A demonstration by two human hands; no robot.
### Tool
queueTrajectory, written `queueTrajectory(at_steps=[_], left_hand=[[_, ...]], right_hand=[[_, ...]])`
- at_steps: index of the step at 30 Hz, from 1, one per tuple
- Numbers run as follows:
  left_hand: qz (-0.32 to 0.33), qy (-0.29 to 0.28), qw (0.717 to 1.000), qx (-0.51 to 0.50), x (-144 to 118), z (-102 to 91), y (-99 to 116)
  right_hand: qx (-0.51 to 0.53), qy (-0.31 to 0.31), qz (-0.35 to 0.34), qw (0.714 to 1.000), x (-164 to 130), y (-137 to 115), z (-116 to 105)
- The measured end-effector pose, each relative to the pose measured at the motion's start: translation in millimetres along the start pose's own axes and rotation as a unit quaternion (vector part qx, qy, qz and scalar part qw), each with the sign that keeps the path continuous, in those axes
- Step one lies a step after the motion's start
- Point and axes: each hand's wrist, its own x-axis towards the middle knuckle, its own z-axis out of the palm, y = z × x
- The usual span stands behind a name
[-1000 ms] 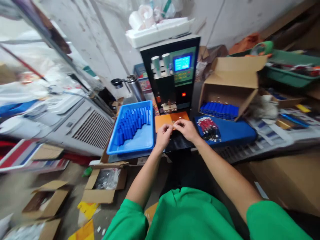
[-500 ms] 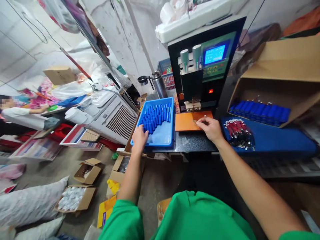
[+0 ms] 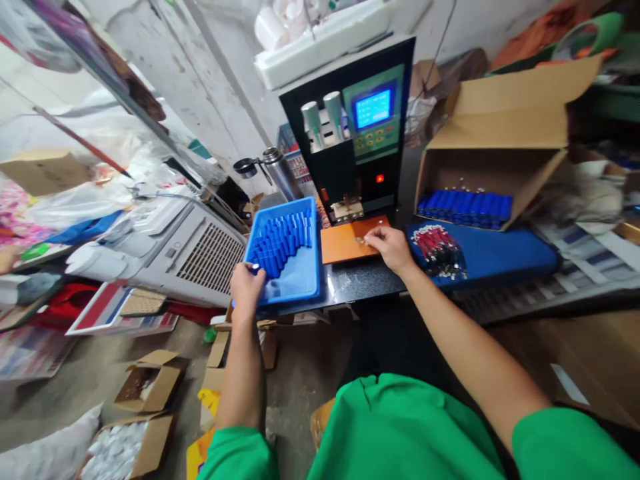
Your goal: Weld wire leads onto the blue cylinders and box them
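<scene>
At the near left corner of the blue tray (image 3: pixel 318 267), my left hand (image 3: pixel 245 288) is closed around a blue battery cell (image 3: pixel 255 268), its pale end showing by the thumb. Rows of blue cells (image 3: pixel 280 241) stand in the tray. Over the orange board (image 3: pixel 343 243), my right hand (image 3: pixel 393 248) pinches a small metallic piece (image 3: pixel 360 240); its exact kind is too small to make out. Just behind the board is the black spot welder (image 3: pixel 370 183) with its lit screen, its electrodes (image 3: pixel 347 205) above the board's back edge.
Red and black wire leads (image 3: pixel 437 250) lie on a blue surface (image 3: pixel 525 257) at the right. Behind them an open carton (image 3: pixel 505 123) holds more blue cells. A steel flask (image 3: pixel 283 175) stands behind the tray. Left are an air cooler (image 3: pixel 200 247) and cartons on the floor.
The view has swung right. My left hand has drawn back slightly from the rows, and a cell's end now shows in it. My right hand stays over the orange board.
</scene>
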Motion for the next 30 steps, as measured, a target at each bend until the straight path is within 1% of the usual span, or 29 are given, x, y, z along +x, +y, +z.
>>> queueTrajectory(at_steps=[2,3,4,5,7,9,10,11,13,15,17,20,24,30], left_hand=[[0.016,0.042,0.993,-0.113,-4.0,-1.3,14.8],[0.042,0.046,0.98,-0.188,-7.5,0.2,26.7],[0.073,0.037,0.96,-0.269,-11.9,3.5,41.4],[0.1,0.013,0.934,-0.342,-17.2,8.5,58.4],[0.139,-0.047,0.887,-0.438,-28.6,23.7,96.2],[0.16,-0.102,0.854,-0.484,-38.4,43.6,133.2],[0.167,-0.123,0.845,-0.493,-41.9,54.1,149.4],[0.168,-0.136,0.841,-0.495,-44.2,64.2,163.3],[0.169,-0.14,0.843,-0.49,-45.8,81.4,183.7],[0.179,-0.149,0.843,-0.485,-45.2,92.5,194.6],[0.191,-0.16,0.841,-0.48,-44.0,97.6,198.7],[0.201,-0.16,0.84,-0.477,-43.1,98.8,199.2],[0.204,-0.16,0.827,-0.499,-43.8,99.9,200.7],[0.176,-0.161,0.824,-0.513,-46.6,104.3,204.1]], right_hand=[[0.031,0.021,0.014,0.999,4.0,1.1,0.2],[0.049,0.037,0.02,0.998,6.0,1.6,0.4],[0.066,0.047,0.028,0.996,7.8,2.2,0.6],[0.085,0.059,0.035,0.994,9.4,2.6,0.9],[0.116,0.076,0.046,0.989,11.7,3.1,1.3],[0.14,0.086,0.052,0.985,13.1,3.2,1.5],[0.148,0.088,0.055,0.983,13.7,3.1,1.6],[0.155,0.088,0.058,0.982,14.3,3.0,1.6],[0.163,0.086,0.065,0.981,15.7,2.9,1.6],[0.164,0.084,0.066,0.981,17.2,3.0,1.8],[0.159,0.084,0.062,0.982,18.6,3.0,2.3],[0.143,0.083,0.058,0.985,19.4,2.9,3.1],[0.131,0.072,0.054,0.987,19.4,2.5,3.5],[0.111,0.069,0.047,0.99,13.9,-0.9,4.4]])
